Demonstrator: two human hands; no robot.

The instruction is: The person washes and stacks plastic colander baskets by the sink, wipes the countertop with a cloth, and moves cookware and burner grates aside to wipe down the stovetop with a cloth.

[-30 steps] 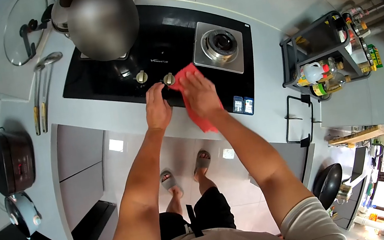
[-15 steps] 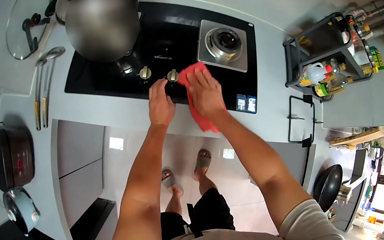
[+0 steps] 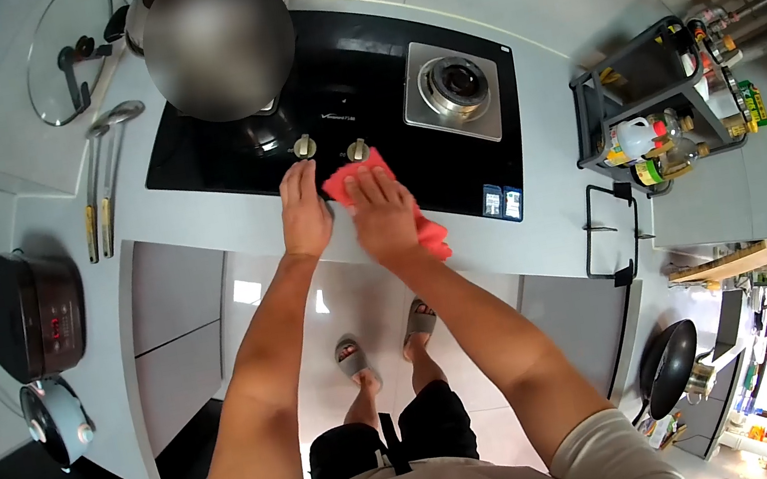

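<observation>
Red cloth [image 3: 430, 230] leftward under right hand [image 3: 385, 222]

Right hand [image 3: 381, 214] on red cloth [image 3: 429, 234]

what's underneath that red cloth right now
The red cloth lies across the front edge of the black hob and the pale counter, both visible around it. Anything directly beneath the cloth and right hand is hidden.
</observation>
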